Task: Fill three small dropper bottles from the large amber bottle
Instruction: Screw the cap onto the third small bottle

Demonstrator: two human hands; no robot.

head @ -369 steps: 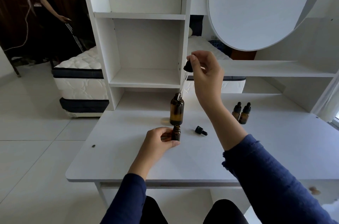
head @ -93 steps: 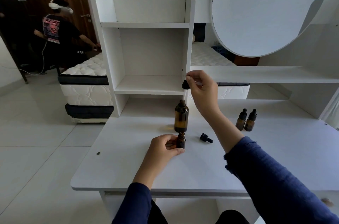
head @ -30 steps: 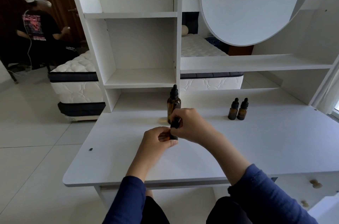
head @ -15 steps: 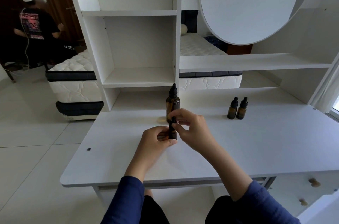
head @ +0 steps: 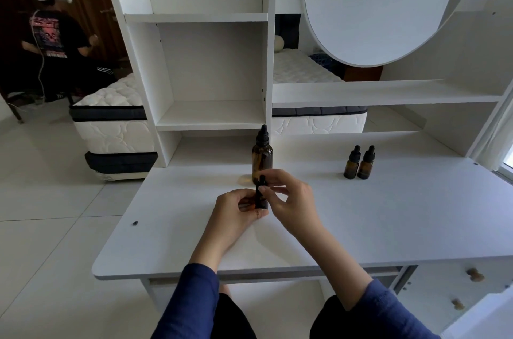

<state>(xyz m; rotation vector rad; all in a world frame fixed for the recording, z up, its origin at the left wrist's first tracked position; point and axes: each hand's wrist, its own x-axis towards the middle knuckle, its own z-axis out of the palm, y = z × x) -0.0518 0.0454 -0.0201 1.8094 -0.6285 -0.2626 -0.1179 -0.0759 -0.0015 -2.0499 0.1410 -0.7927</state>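
Capping stage. The small dropper bottle stands on the desk, directly in front of the large amber bottle. It is light, rigid, smooth glass, probably slippery and easily tipped, so best held round the body while the cap is turned. The left hand curls round the body. The right hand, wrist raised, appears to pinch the black cap between thumb and forefinger, its other fingers spread.
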